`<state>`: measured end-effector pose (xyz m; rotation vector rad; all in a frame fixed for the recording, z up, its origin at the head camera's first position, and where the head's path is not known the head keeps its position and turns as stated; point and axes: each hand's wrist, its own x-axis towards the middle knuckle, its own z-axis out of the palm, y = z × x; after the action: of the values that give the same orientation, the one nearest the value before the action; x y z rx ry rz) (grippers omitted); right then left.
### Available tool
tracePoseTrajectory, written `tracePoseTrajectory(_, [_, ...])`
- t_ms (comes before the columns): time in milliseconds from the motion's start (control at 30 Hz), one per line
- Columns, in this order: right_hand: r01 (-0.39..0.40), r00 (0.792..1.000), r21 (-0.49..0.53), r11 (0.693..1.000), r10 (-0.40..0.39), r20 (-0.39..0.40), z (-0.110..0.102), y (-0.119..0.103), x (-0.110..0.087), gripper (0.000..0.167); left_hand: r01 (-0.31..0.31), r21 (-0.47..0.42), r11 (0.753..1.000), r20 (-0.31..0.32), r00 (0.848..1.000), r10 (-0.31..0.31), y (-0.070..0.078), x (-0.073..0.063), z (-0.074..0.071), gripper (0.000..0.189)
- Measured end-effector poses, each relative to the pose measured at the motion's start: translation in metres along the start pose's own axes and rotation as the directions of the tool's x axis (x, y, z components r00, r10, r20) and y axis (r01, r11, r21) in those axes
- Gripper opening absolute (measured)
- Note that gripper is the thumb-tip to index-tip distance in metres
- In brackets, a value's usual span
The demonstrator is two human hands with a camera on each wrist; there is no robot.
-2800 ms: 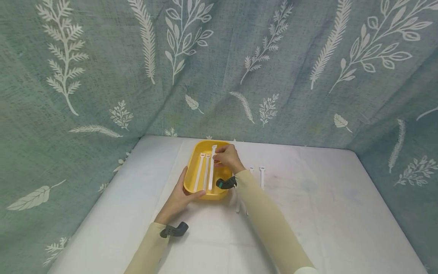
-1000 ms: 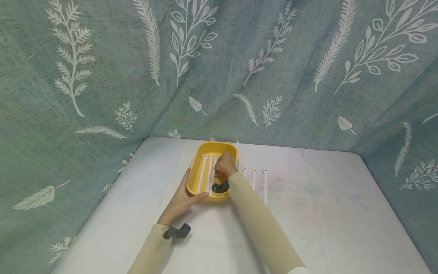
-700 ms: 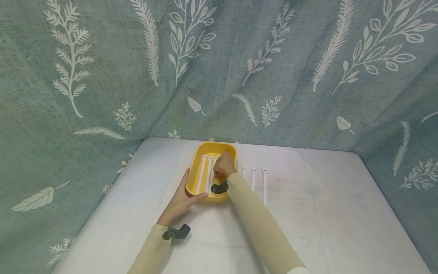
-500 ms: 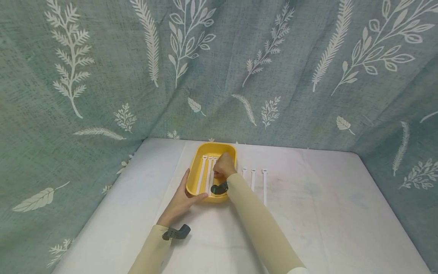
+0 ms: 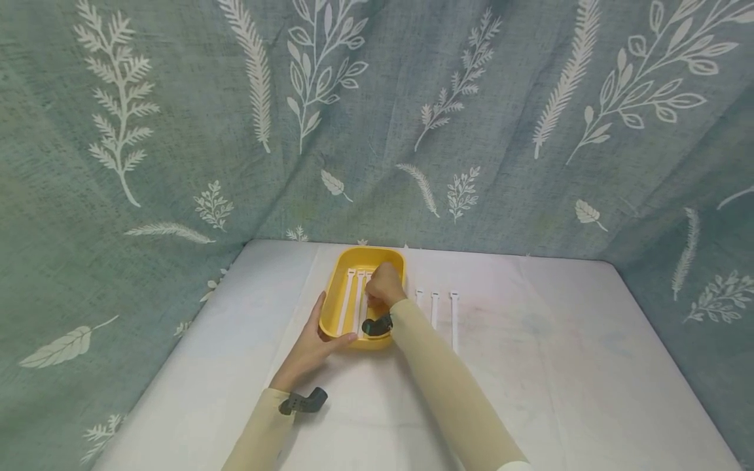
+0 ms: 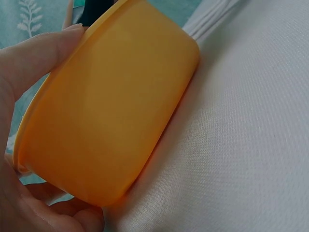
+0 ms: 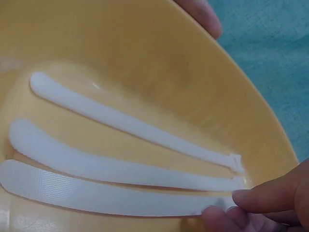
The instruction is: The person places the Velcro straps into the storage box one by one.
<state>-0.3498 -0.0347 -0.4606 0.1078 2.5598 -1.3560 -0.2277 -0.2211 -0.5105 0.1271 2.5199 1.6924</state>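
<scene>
A yellow plastic tray [image 5: 368, 251] sits on the white-covered table, holding three white strap-like cable ties side by side. My left hand [image 5: 309, 345] grips its near left corner, thumb on the rim and fingers around the outer wall [image 6: 111, 101]. Inside the tray, my right hand [image 5: 386, 284] pinches the head end of the rightmost cable tie [image 7: 120, 201], which lies along the tray floor. Beside it lie the middle cable tie [image 7: 96, 166] and the leftmost cable tie [image 7: 130, 123]. In the head view my right hand and wrist camera cover part of the tray's right side.
To the right of the tray, three more white cable ties lie on the table: a left one [image 5: 419, 296], a middle one [image 5: 434, 310] and a right one [image 5: 455, 320]. My right forearm [image 5: 450, 379] hides their lower ends. A leaf-patterned curtain [image 5: 377, 131] hangs behind the table.
My right hand has lowered the third cable tie from above the tray onto its floor beside the other two. Over the last second both hands have stayed nearly still.
</scene>
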Motion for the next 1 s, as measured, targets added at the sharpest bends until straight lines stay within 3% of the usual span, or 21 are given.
tracePoseTrajectory(33, [0.018, 1.0, -0.005, 1.0, -0.019, -0.004, -0.001, -0.001, -0.002, 0.005, -0.001, 0.006, 1.0, 0.001, 1.0, 0.001, 0.0, 0.0, 0.0, 0.124])
tracePoseTrajectory(133, [0.086, 0.996, -0.011, 0.996, -0.087, -0.029, -0.008, -0.005, -0.01, 0.026, -0.006, 0.015, 1.0, 0.007, 1.0, 0.006, -0.001, 0.001, -0.001, 0.123])
tracePoseTrajectory(267, [0.164, 0.987, 0.086, 0.983, -0.163, -0.014, -0.018, -0.01, -0.019, 0.041, -0.019, -0.019, 1.0, 0.021, 1.0, 0.019, -0.003, 0.001, -0.002, 0.122])
tracePoseTrajectory(400, [0.235, 0.97, 0.172, 0.957, -0.243, 0.023, -0.029, -0.009, -0.026, 0.042, -0.019, -0.041, 0.999, 0.02, 1.0, 0.02, -0.002, 0.001, -0.001, 0.121])
tracePoseTrajectory(633, [0.286, 0.955, 0.176, 0.942, -0.295, 0.026, -0.056, -0.004, -0.044, 0.039, -0.008, -0.004, 1.0, 0.011, 1.0, 0.008, -0.001, 0.0, 0.0, 0.122])
tracePoseTrajectory(1000, [0.33, 0.944, 0.157, 0.931, -0.323, -0.065, -0.11, 0.017, -0.076, 0.032, -0.008, 0.031, 0.999, 0.006, 1.0, 0.007, -0.001, 0.0, 0.0, 0.124])
